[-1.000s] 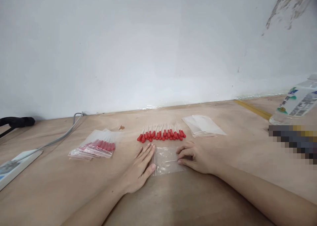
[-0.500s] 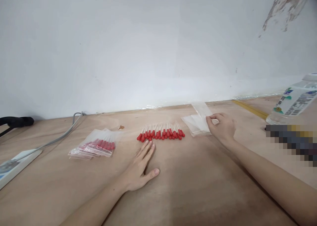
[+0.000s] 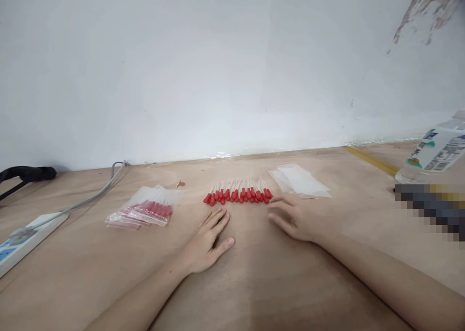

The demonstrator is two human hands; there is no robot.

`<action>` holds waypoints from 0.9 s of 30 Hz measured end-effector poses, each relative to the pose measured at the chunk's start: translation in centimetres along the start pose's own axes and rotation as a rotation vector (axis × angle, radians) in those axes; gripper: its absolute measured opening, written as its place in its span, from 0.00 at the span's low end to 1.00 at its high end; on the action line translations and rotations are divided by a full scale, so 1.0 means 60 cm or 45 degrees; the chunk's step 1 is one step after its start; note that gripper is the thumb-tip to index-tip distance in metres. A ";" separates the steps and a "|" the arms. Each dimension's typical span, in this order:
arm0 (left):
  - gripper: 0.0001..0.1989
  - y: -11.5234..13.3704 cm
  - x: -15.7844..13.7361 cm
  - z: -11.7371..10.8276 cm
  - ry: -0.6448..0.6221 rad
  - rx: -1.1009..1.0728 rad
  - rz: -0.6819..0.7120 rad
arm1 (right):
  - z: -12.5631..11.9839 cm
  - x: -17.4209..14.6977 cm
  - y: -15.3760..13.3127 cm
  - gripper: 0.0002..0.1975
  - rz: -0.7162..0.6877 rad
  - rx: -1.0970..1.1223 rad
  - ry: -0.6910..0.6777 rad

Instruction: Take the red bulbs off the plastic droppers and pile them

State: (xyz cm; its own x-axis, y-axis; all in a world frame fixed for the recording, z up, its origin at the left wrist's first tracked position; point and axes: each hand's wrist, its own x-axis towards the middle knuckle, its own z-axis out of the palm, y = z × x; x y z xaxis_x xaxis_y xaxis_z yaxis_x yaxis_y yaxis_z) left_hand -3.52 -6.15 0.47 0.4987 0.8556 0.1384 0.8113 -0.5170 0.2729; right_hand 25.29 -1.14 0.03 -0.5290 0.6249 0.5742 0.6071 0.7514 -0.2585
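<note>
Having drawn back from the pile of flat bags (image 3: 303,181), the right hand (image 3: 300,219) is now curving loosely, released, beside the right end of the row of red-bulbed droppers (image 3: 243,193); whether it is touching them, I cannot tell. The left hand (image 3: 203,246) is lying spread and relaxed just in front of the row's left end. That pile is lying right of the row, dropper-filled bags (image 3: 150,210) left of it.

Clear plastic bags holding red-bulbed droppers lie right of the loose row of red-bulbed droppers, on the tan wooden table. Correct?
Wrong side: the head view shows the clear plastic bags holding red-bulbed droppers left of the loose row of red-bulbed droppers, on the tan wooden table.
</note>
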 end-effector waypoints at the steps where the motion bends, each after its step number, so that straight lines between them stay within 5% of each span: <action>1: 0.27 0.000 0.000 0.001 0.061 -0.016 -0.042 | 0.001 -0.002 -0.011 0.14 -0.057 0.065 -0.122; 4: 0.20 -0.010 0.002 -0.005 0.264 -0.006 -0.165 | 0.002 -0.005 -0.026 0.17 -0.085 0.166 -0.339; 8: 0.14 -0.068 -0.004 -0.060 0.430 0.287 -0.378 | 0.001 -0.006 -0.023 0.18 -0.055 0.177 -0.396; 11: 0.29 -0.127 -0.021 -0.121 0.116 0.466 -0.442 | -0.001 -0.004 -0.023 0.18 -0.070 0.157 -0.381; 15: 0.35 -0.175 -0.040 -0.166 -0.119 0.635 -0.643 | -0.006 -0.001 -0.027 0.17 -0.076 0.152 -0.372; 22: 0.19 -0.214 -0.039 -0.169 -0.330 0.193 -0.546 | -0.006 0.000 -0.024 0.17 -0.072 0.155 -0.378; 24: 0.21 -0.218 -0.038 -0.174 -0.244 0.084 -0.577 | -0.005 0.000 -0.023 0.17 -0.072 0.159 -0.376; 27: 0.22 -0.197 -0.032 -0.185 0.142 0.149 -0.583 | -0.005 0.000 -0.024 0.17 -0.082 0.147 -0.371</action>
State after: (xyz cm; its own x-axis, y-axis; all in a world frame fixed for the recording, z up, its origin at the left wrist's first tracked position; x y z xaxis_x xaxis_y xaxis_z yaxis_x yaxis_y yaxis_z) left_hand -17.43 -1.39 7.55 0.0520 0.9898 0.1325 0.9719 -0.0807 0.2213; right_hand 24.57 -2.30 0.63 -0.7217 0.5970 0.3502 0.5044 0.8001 -0.3246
